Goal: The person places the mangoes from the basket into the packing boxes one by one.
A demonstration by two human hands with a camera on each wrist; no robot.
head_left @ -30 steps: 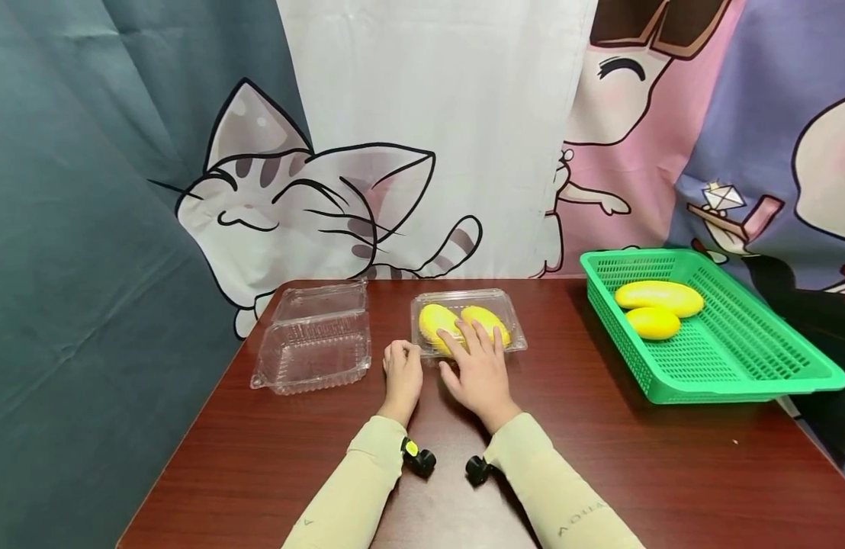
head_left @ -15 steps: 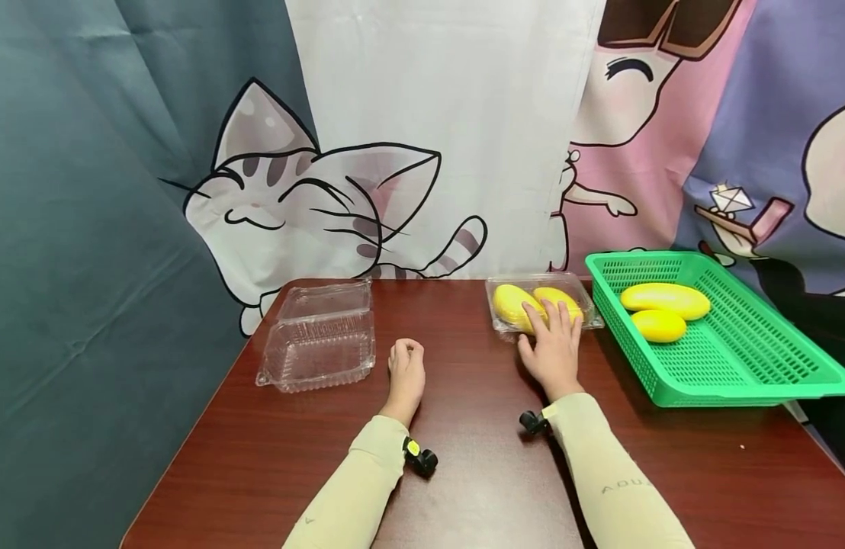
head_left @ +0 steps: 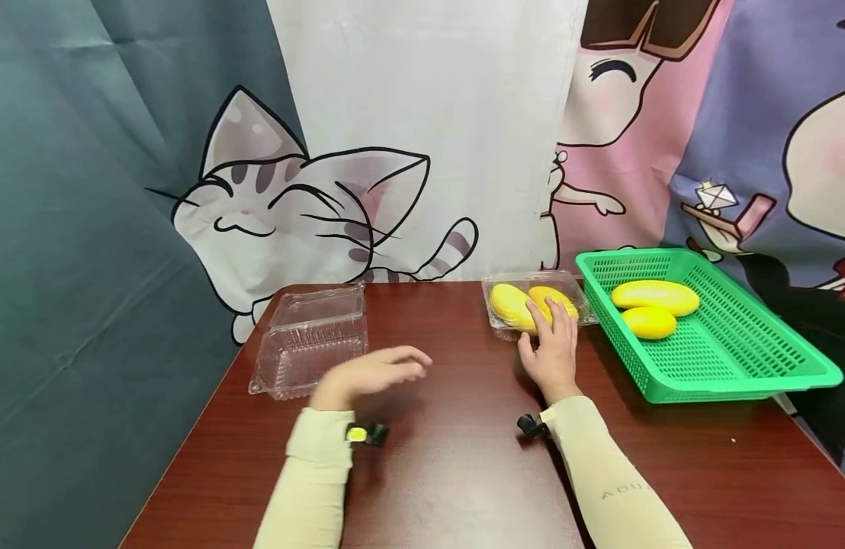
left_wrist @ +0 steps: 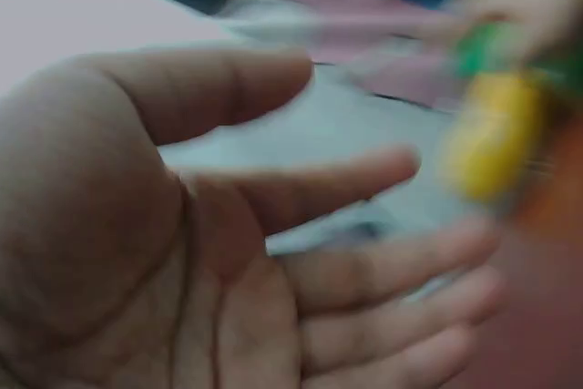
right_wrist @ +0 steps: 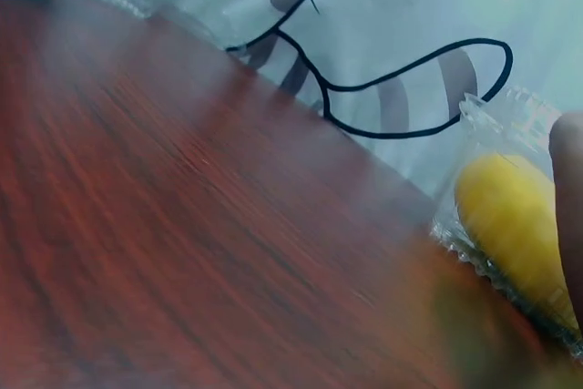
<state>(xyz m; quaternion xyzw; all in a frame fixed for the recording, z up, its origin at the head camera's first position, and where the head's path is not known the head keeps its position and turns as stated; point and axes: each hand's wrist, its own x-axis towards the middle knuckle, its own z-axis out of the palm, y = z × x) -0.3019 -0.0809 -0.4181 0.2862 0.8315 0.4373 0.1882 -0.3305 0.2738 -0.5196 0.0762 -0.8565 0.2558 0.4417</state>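
A clear plastic clamshell box (head_left: 587, 314) sits closed near the table's back edge, left of the green basket. Two yellow, mango-like fruits (head_left: 510, 306) lie inside it. My right hand (head_left: 554, 358) rests its outstretched fingers on the lid's front right part; in the right wrist view only a dark finger edge (right_wrist: 569, 216) shows beside one yellow fruit (right_wrist: 508, 211). My left hand (head_left: 371, 375) hovers over the table with nothing in it, palm and spread fingers visible in its wrist view. Just behind it stands a second clamshell box (head_left: 313, 354), lid raised, with nothing inside.
The green plastic basket (head_left: 745, 366) at the right holds two yellow fruits (head_left: 656, 297), one longer than the other. A printed cloth (head_left: 422, 114) hangs behind the dark red wooden table (head_left: 457, 457).
My right hand slid the closed box rightward to beside the basket, then stopped there. My left hand left its curled rest on the table, opened its fingers and moved left toward the open box.
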